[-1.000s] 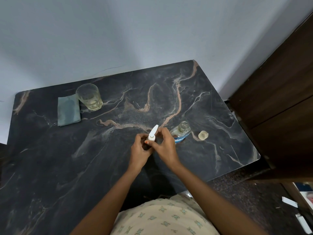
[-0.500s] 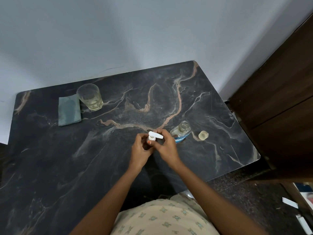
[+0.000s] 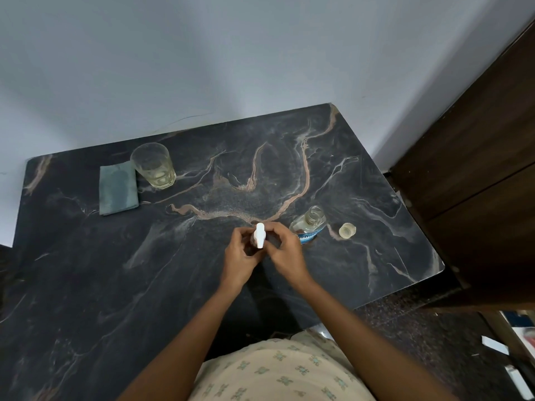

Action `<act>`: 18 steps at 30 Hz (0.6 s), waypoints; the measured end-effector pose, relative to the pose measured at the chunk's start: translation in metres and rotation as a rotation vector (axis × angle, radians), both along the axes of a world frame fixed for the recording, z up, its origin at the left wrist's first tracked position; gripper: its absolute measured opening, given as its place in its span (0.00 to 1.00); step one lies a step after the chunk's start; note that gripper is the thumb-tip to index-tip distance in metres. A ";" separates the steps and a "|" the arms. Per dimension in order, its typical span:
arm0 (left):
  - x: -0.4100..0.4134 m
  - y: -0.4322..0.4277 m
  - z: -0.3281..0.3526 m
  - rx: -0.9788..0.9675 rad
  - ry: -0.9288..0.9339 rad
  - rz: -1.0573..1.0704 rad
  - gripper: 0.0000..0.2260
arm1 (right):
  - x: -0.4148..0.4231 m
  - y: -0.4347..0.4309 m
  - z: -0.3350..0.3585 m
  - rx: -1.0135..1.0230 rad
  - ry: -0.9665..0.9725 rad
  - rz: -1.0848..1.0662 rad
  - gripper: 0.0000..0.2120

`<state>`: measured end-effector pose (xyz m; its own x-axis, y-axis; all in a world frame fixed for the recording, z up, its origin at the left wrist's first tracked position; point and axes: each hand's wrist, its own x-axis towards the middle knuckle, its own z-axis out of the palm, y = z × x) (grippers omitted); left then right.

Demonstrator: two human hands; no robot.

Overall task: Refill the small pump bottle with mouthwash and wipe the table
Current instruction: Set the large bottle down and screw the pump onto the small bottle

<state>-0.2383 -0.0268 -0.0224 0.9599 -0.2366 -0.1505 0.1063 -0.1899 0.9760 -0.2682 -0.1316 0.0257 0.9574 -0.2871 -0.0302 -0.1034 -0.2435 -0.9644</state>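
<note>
Over the middle of the dark marble table (image 3: 86, 285), my left hand (image 3: 241, 256) grips the small pump bottle, whose body is mostly hidden in the fingers. Its white pump head (image 3: 259, 235) sticks up between both hands. My right hand (image 3: 285, 251) pinches that pump head from the right. Just right of my hands stands the open clear mouthwash bottle (image 3: 308, 224) with a blue label. Its loose cap (image 3: 346, 230) lies on the table beside it. A folded grey-green cloth (image 3: 118, 189) lies at the back left.
A drinking glass (image 3: 153, 165) with a little pale liquid stands next to the cloth. A grey wall runs behind the table. A dark wooden cabinet (image 3: 477, 169) stands close to the table's right edge.
The white pump head has turned between my fingers: its spout pointed up-right, then right, and now points toward me. Both hands have stayed in place.
</note>
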 end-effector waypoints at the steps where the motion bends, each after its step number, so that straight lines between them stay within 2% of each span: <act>1: 0.000 0.000 0.000 0.016 -0.007 0.005 0.21 | 0.001 0.002 -0.001 0.012 0.014 -0.033 0.11; 5: 0.000 0.001 0.000 0.069 -0.004 0.000 0.20 | 0.005 0.004 -0.001 -0.013 0.040 -0.059 0.15; 9: 0.000 0.001 -0.002 0.079 -0.019 0.000 0.19 | 0.001 -0.001 0.005 -0.024 0.048 0.057 0.21; 13: 0.001 0.002 -0.003 0.047 -0.023 -0.005 0.21 | -0.003 -0.007 0.009 -0.038 0.031 0.131 0.16; 18: 0.000 0.000 -0.002 0.030 -0.003 -0.003 0.22 | 0.002 -0.004 0.007 -0.023 0.054 -0.012 0.13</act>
<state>-0.2387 -0.0268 -0.0244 0.9596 -0.2348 -0.1550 0.1031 -0.2191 0.9702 -0.2661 -0.1351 0.0327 0.9509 -0.3001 -0.0753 -0.1585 -0.2636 -0.9515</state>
